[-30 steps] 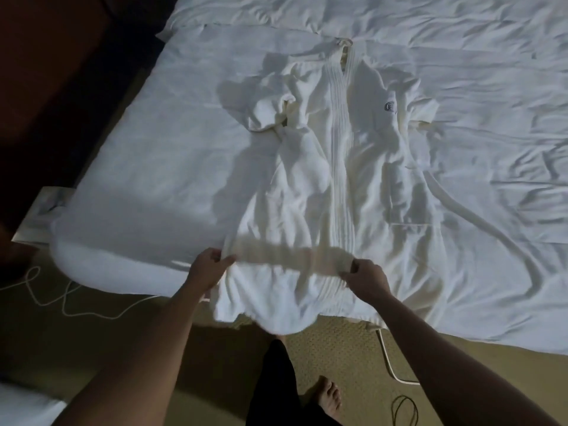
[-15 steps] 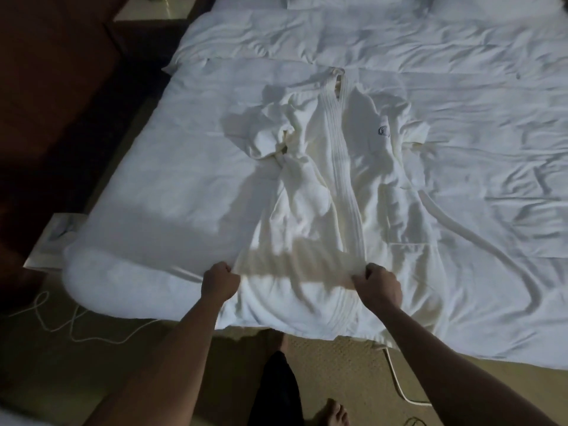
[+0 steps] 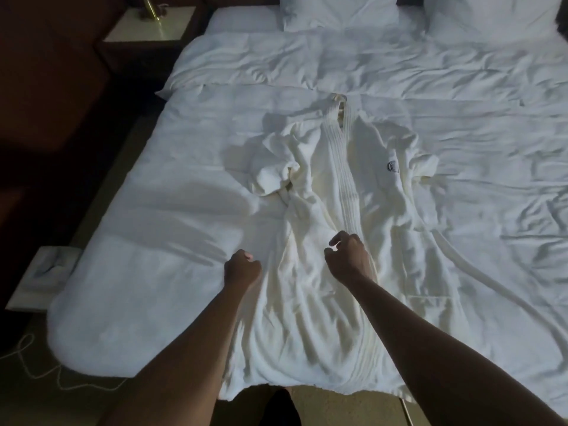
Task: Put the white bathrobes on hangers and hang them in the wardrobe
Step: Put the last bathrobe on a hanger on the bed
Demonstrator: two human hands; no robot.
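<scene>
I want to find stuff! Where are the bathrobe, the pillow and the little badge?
bathrobe (image 3: 310,290): head view, lower front cloth.
pillow (image 3: 335,10): head view, its front face.
badge (image 3: 391,166): head view, dark emblem on the chest.

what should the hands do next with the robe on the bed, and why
Probably reach up to the collar and lift there. The bathrobe lies spread on the bed, neither left hand nor right hand grips it, and no hanger is visible.

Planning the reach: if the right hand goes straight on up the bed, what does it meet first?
Likely the bathrobe's ribbed front band, just beyond the right hand; depth is unclear.
</scene>
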